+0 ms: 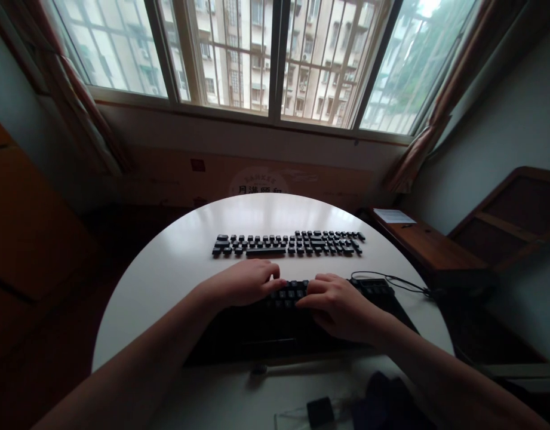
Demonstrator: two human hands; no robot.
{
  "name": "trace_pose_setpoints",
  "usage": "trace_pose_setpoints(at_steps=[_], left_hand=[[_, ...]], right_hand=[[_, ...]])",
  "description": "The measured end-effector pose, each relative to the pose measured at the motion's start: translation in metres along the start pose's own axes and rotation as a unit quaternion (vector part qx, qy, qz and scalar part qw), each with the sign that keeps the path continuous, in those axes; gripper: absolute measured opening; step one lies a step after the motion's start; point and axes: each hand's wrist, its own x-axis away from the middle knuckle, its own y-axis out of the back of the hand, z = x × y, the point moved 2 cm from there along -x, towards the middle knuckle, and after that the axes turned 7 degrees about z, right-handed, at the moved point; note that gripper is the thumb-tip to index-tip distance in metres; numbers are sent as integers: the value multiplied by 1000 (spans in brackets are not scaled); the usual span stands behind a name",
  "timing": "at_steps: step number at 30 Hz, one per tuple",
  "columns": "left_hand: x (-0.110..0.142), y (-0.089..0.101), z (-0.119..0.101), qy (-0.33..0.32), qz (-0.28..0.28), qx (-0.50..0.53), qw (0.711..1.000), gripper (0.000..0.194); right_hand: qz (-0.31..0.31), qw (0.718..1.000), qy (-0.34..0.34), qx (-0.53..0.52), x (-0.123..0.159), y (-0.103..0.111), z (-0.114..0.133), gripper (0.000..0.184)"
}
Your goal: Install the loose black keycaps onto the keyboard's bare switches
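Observation:
A black keyboard [221, 340] lies on the round white table, with keycaps standing in its upper middle part. My left hand [248, 280] rests over the keyboard's upper left part, fingers curled and thumb close to the keys. Over the keys to its right is my right hand [340, 301], with fingers bent down and bunched together. Whatever either hand pinches is too small or hidden to make out. Beyond the keyboard, loose black keycaps [266, 243] stand in rows on the tabletop, a long space bar keycap [266, 252] among them.
A thin black cable [391, 276] loops off the table's right side. Near the front edge of the white table [140, 298] lie a small dark brush-like item [259, 370] and a dark square object [320, 412]. A wooden side table [431, 245] stands to the right.

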Motion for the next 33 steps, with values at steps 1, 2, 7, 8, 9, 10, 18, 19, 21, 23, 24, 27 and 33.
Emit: trace_pose_setpoints(at_steps=[1, 2, 7, 8, 9, 10, 18, 19, 21, 23, 24, 27, 33], left_hand=[[0, 0, 1, 1, 0, -2, 1000, 38], [0, -1, 1, 2, -1, -5, 1000, 38], [-1, -2, 6, 1, -5, -21, 1000, 39], [0, -2, 6, 0, -4, -22, 1000, 40], [0, -2, 7, -2, -4, -22, 1000, 40], [0, -2, 7, -4, -5, -21, 1000, 40], [1, -3, 12, -11, -18, -19, 1000, 38], [1, -3, 13, -11, -17, -18, 1000, 37], [1, -3, 14, -11, -15, -15, 1000, 35], [2, -3, 13, -11, -13, -15, 1000, 34], [3, -2, 13, -11, -11, -15, 1000, 34], [4, -1, 12, -13, -14, -13, 1000, 35], [6, 2, 11, -10, -14, -5, 1000, 35]], right_hand=[[-2, 1000, 1, -7, 0, 0, 0, 32], [-3, 1000, 4, -15, 0, -1, 0, 32], [-10, 1000, 26, -14, -8, 11, -4, 33], [-33, 999, 24, -11, -13, 17, -9, 31], [-64, 998, 16, -9, -20, 23, -16, 29], [-96, 995, 2, -9, -28, 30, -25, 27], [-33, 973, -225, -44, -113, 41, -147, 21], [-20, 969, -241, -43, -120, 38, -159, 22], [4, 965, -256, -49, -130, 31, -176, 22], [30, 961, -267, -60, -135, 26, -187, 22], [43, 960, -270, -65, -137, 24, -191, 22], [78, 956, -272, -76, -141, 18, -198, 22], [101, 952, -278, -85, -145, 9, -208, 23]])
